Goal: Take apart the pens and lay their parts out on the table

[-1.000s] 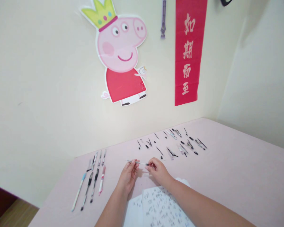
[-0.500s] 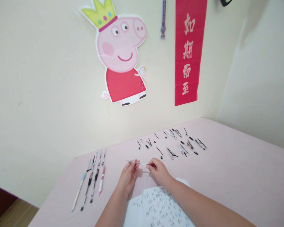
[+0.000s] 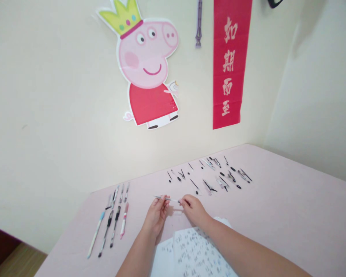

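A thin pen refill [image 3: 173,200] lies level between my two hands above the pink table [image 3: 276,215]. The fingers of my left hand [image 3: 158,213] pinch it near its left part, and its pointed tip sticks out to the left. My right hand [image 3: 192,207] has its fingertips closed on the right end, which looks dark. A small pale piece [image 3: 177,212] rests on the table just below, between the hands. Written sheets of paper [image 3: 198,254] lie under my forearms.
Several pens [image 3: 115,226] are lined up at the left. Several dismantled pen parts [image 3: 210,186], with dark refills and caps, lie in two rows at the back right. Behind the table, the wall [image 3: 60,115] carries a pig cutout [image 3: 152,102] and a red banner [image 3: 232,88].
My right hand has shifted very slightly right and down along the refill. A dark end now shows by its fingertips. My left hand has stayed put.
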Tool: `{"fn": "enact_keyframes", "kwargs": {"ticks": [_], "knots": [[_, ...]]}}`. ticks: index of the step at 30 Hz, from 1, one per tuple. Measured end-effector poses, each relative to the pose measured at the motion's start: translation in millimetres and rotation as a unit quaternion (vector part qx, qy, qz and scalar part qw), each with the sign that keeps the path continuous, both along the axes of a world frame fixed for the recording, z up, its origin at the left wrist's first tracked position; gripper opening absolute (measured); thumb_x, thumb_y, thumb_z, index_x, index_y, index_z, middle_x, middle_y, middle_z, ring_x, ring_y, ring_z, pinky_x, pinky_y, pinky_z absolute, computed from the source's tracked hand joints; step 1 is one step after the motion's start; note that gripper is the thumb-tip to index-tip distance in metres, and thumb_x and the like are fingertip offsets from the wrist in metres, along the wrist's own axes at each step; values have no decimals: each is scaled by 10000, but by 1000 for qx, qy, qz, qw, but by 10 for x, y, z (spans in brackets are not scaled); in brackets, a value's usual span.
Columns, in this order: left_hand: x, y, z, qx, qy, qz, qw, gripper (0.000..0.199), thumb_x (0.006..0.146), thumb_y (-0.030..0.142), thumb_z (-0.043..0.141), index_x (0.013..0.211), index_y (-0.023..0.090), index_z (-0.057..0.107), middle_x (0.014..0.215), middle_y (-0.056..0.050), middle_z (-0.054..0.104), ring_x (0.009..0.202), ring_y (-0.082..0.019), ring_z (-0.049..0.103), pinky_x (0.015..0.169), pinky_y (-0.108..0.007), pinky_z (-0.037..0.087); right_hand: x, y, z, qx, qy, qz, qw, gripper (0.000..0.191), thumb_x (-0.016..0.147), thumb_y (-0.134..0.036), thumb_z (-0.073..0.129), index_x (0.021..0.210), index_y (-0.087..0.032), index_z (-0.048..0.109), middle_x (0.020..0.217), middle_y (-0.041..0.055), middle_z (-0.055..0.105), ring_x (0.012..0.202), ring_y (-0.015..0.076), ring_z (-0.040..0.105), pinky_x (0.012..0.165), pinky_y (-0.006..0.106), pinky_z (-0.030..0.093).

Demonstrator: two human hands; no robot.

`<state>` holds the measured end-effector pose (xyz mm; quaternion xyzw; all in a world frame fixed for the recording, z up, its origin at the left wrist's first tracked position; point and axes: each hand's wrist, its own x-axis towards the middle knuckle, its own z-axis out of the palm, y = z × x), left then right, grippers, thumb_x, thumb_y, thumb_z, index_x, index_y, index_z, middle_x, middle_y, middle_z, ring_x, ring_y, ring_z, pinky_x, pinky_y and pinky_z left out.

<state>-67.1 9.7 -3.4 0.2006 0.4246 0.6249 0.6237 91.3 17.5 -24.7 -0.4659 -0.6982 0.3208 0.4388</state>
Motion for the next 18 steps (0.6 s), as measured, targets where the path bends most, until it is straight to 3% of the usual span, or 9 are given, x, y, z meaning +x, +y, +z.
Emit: {"fn": "enact_keyframes", "kwargs": {"ticks": [6, 11, 14, 18], "knots": [[-16, 9, -16, 3, 3, 6, 1000, 116, 818, 50, 518, 746, 93, 598, 740, -52, 670, 537, -50, 612, 506, -120, 517, -30, 2, -7, -14, 34, -26, 999, 31, 704, -150, 553, 712, -172, 573, 681, -6, 543, 629, 128, 482, 591, 228, 364], [-6, -5, 2, 3, 1, 6, 1000, 138, 824, 43, 503, 732, 93, 594, 732, -49, 669, 537, -48, 610, 507, -120, 517, -16, 3, -16, -23, 26, -18, 999, 60, 732, -227, 576, 753, -172, 580, 697, -7, 551, 618, 122, 480, 587, 223, 366], [12, -22, 39, 3, 3, 1, 1000, 137, 820, 41, 509, 724, 94, 591, 730, -48, 669, 542, -51, 612, 508, -121, 517, 6, 0, -9, -7, -1, 10, 1000, 236, 844, -305, 440, 721, -165, 585, 668, 4, 554, 645, 135, 499, 609, 234, 361], [24, -29, 62, 0, 10, 4, 1000, 144, 817, 37, 510, 712, 97, 588, 714, -44, 666, 529, -49, 606, 500, -120, 513, 9, -4, -10, 0, -24, 25, 999, 258, 839, -253, 423, 658, -165, 583, 628, 3, 551, 643, 138, 504, 612, 236, 354]]}}
